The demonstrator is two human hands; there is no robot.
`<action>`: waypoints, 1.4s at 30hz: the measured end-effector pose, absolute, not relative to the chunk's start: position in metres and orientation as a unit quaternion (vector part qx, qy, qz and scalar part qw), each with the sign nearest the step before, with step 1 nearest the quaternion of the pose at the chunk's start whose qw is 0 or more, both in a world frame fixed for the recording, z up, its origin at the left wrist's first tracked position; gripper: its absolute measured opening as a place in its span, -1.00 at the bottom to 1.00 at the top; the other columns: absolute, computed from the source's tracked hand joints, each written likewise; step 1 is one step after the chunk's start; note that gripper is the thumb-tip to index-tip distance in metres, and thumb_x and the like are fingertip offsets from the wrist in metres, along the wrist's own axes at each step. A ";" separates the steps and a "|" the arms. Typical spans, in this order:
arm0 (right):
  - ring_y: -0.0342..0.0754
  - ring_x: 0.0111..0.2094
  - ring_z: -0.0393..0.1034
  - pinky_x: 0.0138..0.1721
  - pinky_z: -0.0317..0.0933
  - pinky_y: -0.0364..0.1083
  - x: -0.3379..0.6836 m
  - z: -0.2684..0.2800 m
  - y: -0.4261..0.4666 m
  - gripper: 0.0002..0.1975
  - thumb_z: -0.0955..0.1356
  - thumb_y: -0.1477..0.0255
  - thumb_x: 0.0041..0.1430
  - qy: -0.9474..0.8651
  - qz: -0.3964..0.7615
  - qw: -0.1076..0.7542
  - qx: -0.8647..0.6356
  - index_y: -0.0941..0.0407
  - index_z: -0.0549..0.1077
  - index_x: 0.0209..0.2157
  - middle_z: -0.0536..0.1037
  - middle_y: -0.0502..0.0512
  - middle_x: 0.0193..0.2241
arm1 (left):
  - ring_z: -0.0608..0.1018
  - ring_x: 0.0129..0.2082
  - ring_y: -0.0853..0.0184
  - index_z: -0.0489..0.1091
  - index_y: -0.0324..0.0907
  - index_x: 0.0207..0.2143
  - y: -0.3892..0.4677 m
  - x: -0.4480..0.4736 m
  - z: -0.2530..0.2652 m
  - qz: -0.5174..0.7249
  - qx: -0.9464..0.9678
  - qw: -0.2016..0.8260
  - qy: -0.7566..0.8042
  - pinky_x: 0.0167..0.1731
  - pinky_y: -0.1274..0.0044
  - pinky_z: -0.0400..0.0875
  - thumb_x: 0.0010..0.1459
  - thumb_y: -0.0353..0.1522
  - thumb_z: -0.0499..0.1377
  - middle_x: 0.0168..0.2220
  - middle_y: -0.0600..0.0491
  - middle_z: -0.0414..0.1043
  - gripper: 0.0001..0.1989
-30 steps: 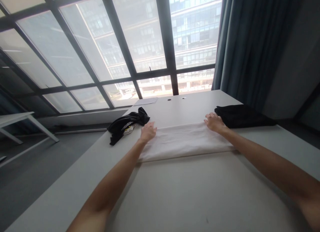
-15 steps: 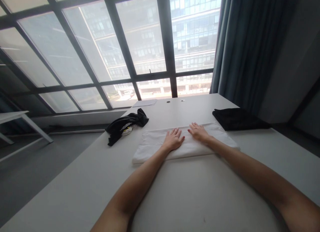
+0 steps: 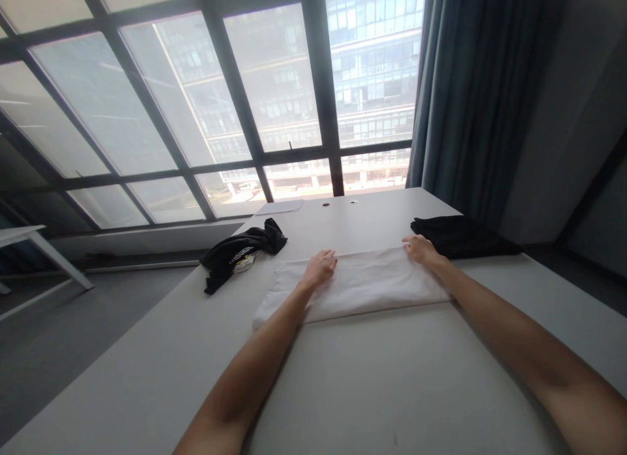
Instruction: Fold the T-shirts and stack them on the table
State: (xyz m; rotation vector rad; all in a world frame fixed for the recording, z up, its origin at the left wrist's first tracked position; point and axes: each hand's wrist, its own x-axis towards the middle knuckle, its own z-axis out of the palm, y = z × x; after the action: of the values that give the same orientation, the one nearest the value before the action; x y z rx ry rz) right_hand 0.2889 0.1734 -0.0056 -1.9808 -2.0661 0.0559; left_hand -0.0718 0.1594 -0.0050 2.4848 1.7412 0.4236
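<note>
A white folded cloth (image 3: 372, 282) lies flat in a wide strip across the white table (image 3: 362, 383). My left hand (image 3: 321, 268) rests on its far part, left of the middle, fingers slightly bent and apart. Near the far right corner of the cloth, my right hand (image 3: 422, 249) has its fingers curled together at the edge. The fingertips are small and soft in the picture. Just beyond my right hand sits a black folded cloth (image 3: 465, 236). A crumpled black garment (image 3: 245, 249) with pale lettering lies to the left of the white cloth.
Toward the far end of the table are a sheet of paper (image 3: 280, 207) and two small round fittings. Large windows (image 3: 274, 83) rise behind it, with a dark blue curtain (image 3: 455, 102) at the right. Another white table (image 3: 22, 234) stands at the far left.
My hands have moved apart from the middle of the white cloth, the left one leftward and the right one rightward to the far edge. Their flat, spread fingers are now more bent.
</note>
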 end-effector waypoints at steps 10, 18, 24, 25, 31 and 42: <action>0.01 -0.14 0.54 -0.16 0.29 -0.14 0.310 0.005 0.192 -0.79 0.35 0.37 0.32 -0.727 0.063 0.113 -0.674 0.12 0.62 -0.15 0.67 0.19 -0.15 | 0.56 -0.01 0.16 0.61 -0.06 -0.13 0.199 -0.099 -0.003 0.171 0.777 0.045 0.604 0.00 0.42 0.39 0.33 -0.24 0.18 -0.04 -0.03 0.57 -0.78; 0.08 -0.07 0.53 -0.13 0.29 -0.11 0.316 0.016 0.207 -0.75 0.33 0.32 0.34 -0.719 0.039 0.119 -0.683 0.13 0.59 -0.10 0.65 0.23 -0.09 | 0.52 0.02 0.13 0.61 -0.02 -0.15 0.191 -0.097 -0.011 0.217 0.769 0.040 0.600 0.03 0.39 0.35 0.29 -0.24 0.23 -0.06 0.01 0.56 -0.82; 0.13 -0.01 0.52 -0.08 0.30 -0.04 0.302 -0.001 0.209 -0.75 0.32 0.34 0.34 -0.710 0.042 0.083 -0.698 0.13 0.59 -0.09 0.63 0.28 -0.05 | 0.52 0.04 0.15 0.60 -0.02 -0.12 0.193 -0.096 -0.005 0.191 0.752 0.050 0.629 0.03 0.41 0.35 0.30 -0.22 0.21 -0.02 0.01 0.57 -0.80; 0.13 0.00 0.51 -0.07 0.30 -0.03 0.300 -0.002 0.209 -0.75 0.32 0.34 0.35 -0.710 0.040 0.084 -0.698 0.13 0.58 -0.08 0.63 0.29 -0.05 | 0.54 0.03 0.16 0.60 -0.03 -0.12 0.195 -0.095 -0.003 0.184 0.749 0.054 0.634 0.01 0.42 0.37 0.30 -0.21 0.21 -0.02 0.01 0.59 -0.79; 0.12 -0.02 0.50 -0.06 0.31 -0.02 0.300 -0.001 0.206 -0.76 0.33 0.32 0.35 -0.696 0.035 0.071 -0.714 0.12 0.57 -0.08 0.62 0.26 -0.06 | 0.56 0.00 0.15 0.58 -0.06 -0.14 0.200 -0.090 0.001 0.144 0.727 0.054 0.669 -0.02 0.39 0.40 0.31 -0.21 0.19 -0.07 -0.02 0.61 -0.79; 0.17 0.32 0.17 0.26 0.09 0.13 0.197 -0.016 0.157 -0.50 0.14 0.25 0.45 -0.780 -0.023 0.121 -0.614 0.17 0.38 0.25 0.30 0.35 0.33 | 0.18 0.41 0.10 0.22 -0.05 0.34 0.161 -0.011 -0.019 0.103 0.874 0.011 0.475 0.35 0.09 0.01 0.47 -0.13 -0.11 0.42 -0.06 0.14 -0.50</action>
State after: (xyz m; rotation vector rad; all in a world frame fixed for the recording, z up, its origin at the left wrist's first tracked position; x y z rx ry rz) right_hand 0.1967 0.1571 -0.0156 -1.7936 -2.2765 -0.0659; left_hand -0.0107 0.1608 -0.0194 2.7259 1.4823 0.3206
